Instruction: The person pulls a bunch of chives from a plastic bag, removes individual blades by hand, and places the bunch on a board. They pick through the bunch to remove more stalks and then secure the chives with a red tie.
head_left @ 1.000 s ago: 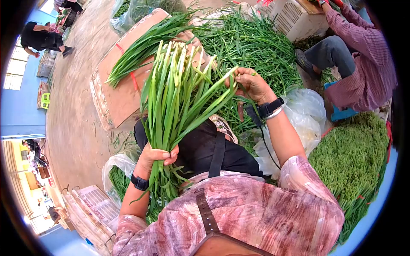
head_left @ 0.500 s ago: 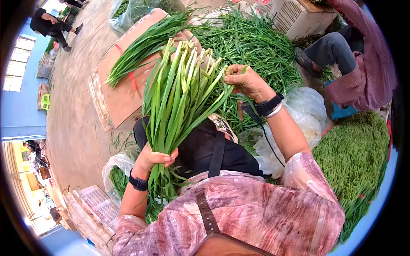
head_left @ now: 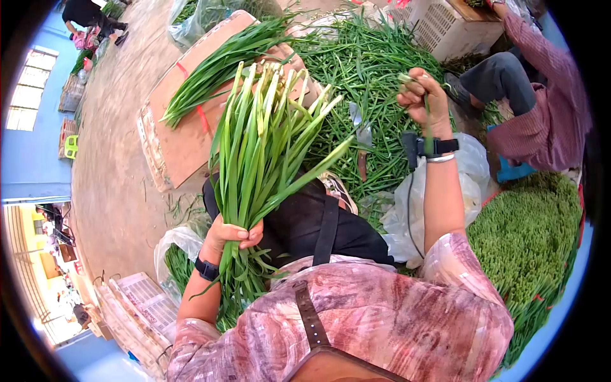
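Note:
My left hand [head_left: 237, 233] is wrapped round the leafy end of a bunch of garlic chives [head_left: 258, 146], whose pale cut ends fan out upward above my lap. One stalk sticks out to the right, apart from the others. Off to the right, my right hand [head_left: 425, 95] is raised with its fingers curled. A loose green chive leaf [head_left: 428, 124] hangs from it down over the wrist, and a pale tip shows at the fingertips. Between the bunch and that hand, a knife [head_left: 362, 164] lies on the heap of loose green leaves [head_left: 382, 70].
Another chive bunch [head_left: 223, 70] lies on a cardboard-topped stack [head_left: 172, 143] with red tape. Clear plastic bags [head_left: 468, 175] sit beside my right arm, near a large mass of packed green stalks [head_left: 528, 235]. A person in a purple sleeve [head_left: 547, 134] sits at right, by a white crate [head_left: 439, 28].
My right hand has moved from the bunch's edge up and to the right, carrying a leaf away. The knife now shows fully. My left hand keeps its hold on the bunch.

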{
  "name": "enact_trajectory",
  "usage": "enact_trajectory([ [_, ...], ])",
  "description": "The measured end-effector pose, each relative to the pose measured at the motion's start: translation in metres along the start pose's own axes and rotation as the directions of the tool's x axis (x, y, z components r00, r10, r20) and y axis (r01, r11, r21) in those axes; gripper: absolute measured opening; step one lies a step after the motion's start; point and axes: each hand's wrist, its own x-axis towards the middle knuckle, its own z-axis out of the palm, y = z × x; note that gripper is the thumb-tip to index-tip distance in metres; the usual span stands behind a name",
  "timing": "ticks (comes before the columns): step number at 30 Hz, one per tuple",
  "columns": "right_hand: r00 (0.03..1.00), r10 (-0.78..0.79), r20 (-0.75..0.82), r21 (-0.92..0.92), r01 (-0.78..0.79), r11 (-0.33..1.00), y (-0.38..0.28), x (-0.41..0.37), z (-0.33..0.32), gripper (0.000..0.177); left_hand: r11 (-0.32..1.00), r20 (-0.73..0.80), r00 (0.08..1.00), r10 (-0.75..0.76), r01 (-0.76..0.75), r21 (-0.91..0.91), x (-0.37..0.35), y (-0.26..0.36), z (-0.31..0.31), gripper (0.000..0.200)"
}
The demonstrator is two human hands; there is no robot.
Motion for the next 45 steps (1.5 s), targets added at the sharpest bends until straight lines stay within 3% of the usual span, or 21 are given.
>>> enact_trajectory([
  [1,0.992,-0.063,-0.105,-0.361,0.021,0.932,-0.003,-0.001,0.026,0.009,1.000,0.023,1.000,-0.006,0.006,0.005,0.002,0.001,-0.002,0.046],
  [2,0.971,-0.159,-0.180,-0.672,-0.004,0.740,-0.006,-0.005,0.052,0.010,1.000,0.044,0.999,-0.013,0.013,0.009,0.005,0.001,-0.004,0.045],
  [3,0.989,-0.122,-0.082,-0.716,0.027,0.697,-0.005,-0.011,0.083,0.012,1.000,0.061,0.998,-0.028,0.027,0.010,0.005,0.001,-0.005,0.044],
  [5,0.995,-0.075,0.073,-0.887,0.099,0.451,0.018,-0.008,0.118,0.024,0.999,0.072,0.997,-0.035,0.036,0.000,0.009,0.000,0.001,0.043],
  [7,0.975,-0.051,0.217,-0.975,0.220,0.045,0.056,0.004,0.125,0.031,0.999,0.159,0.987,-0.037,0.034,0.018,0.016,-0.001,0.003,0.043],
  [10,0.970,-0.019,0.243,-0.958,0.237,-0.160,0.088,0.018,0.117,0.029,0.999,0.114,0.993,-0.017,0.020,-0.027,0.015,-0.001,0.017,0.043],
  [13,0.960,-0.205,0.193,-0.981,0.196,-0.006,0.082,0.027,0.104,0.013,0.996,0.213,0.977,-0.004,0.023,-0.088,0.013,-0.003,0.009,0.041],
  [15,0.880,-0.447,0.161,-0.987,0.143,-0.074,0.072,0.053,0.071,0.012,0.995,0.226,0.974,0.007,0.015,-0.099,0.014,-0.003,0.010,0.040],
  [16,0.852,-0.524,-0.002,-0.991,0.067,0.113,0.059,0.060,0.059,0.018,0.993,0.197,0.980,0.003,0.021,-0.119,0.013,-0.003,0.011,0.040],
  [18,0.847,-0.501,-0.175,-0.982,-0.114,0.150,0.030,0.063,0.040,0.026,0.987,0.135,0.991,0.001,0.020,-0.158,0.012,-0.003,0.012,0.042],
  [20,0.852,-0.504,-0.140,-0.979,-0.194,-0.056,0.033,0.064,0.024,0.050,0.990,0.117,0.993,0.013,0.004,-0.144,0.010,-0.003,0.008,0.045],
  [22,0.944,-0.312,-0.106,-0.990,-0.128,-0.051,0.051,0.053,0.028,0.071,0.991,0.082,0.997,0.015,-0.004,-0.132,0.011,-0.001,0.010,0.049],
  [23,0.950,0.003,-0.314,-0.912,-0.302,0.278,0.050,0.037,0.065,0.057,0.992,0.053,0.999,0.014,-0.007,-0.129,0.012,0.001,0.016,0.051],
  [24,0.912,0.296,-0.283,-0.752,-0.402,0.522,0.047,0.021,0.090,0.047,0.992,0.022,1.000,0.013,-0.010,-0.126,0.012,0.002,0.019,0.053],
  [26,0.885,0.388,-0.257,-0.590,-0.462,0.663,0.072,0.011,0.093,0.035,0.999,0.037,0.999,-0.009,0.010,-0.038,0.013,0.003,0.013,0.055],
  [29,0.918,0.293,-0.265,-0.463,-0.388,0.797,0.082,0.004,0.095,0.027,0.990,0.009,0.999,-0.042,0.040,0.132,0.012,0.011,0.011,0.055],
  [33,0.944,0.188,-0.272,-0.605,-0.320,0.729,0.065,-0.008,0.108,0.029,0.955,-0.035,0.999,0.008,0.003,0.297,0.009,0.022,0.018,0.052],
  [36,0.931,0.245,-0.272,-0.593,-0.363,0.719,0.060,-0.009,0.096,0.027,0.958,0.003,0.998,0.058,-0.057,0.282,0.011,0.021,0.007,0.049],
  [40,0.973,0.159,-0.169,-0.555,-0.227,0.800,0.063,-0.011,0.090,0.029,0.981,0.004,0.999,0.040,-0.040,0.191,0.011,0.020,0.008,0.052],
  [44,0.923,0.328,-0.202,-0.583,-0.382,0.717,0.058,-0.005,0.075,0.030,0.980,0.054,0.998,-0.009,-0.002,0.199,0.012,0.021,0.012,0.054],
  [45,0.957,0.163,-0.238,-0.691,-0.285,0.665,0.055,-0.006,0.084,0.026,0.978,0.057,0.998,-0.012,0.000,0.206,0.012,0.021,0.013,0.055],
])
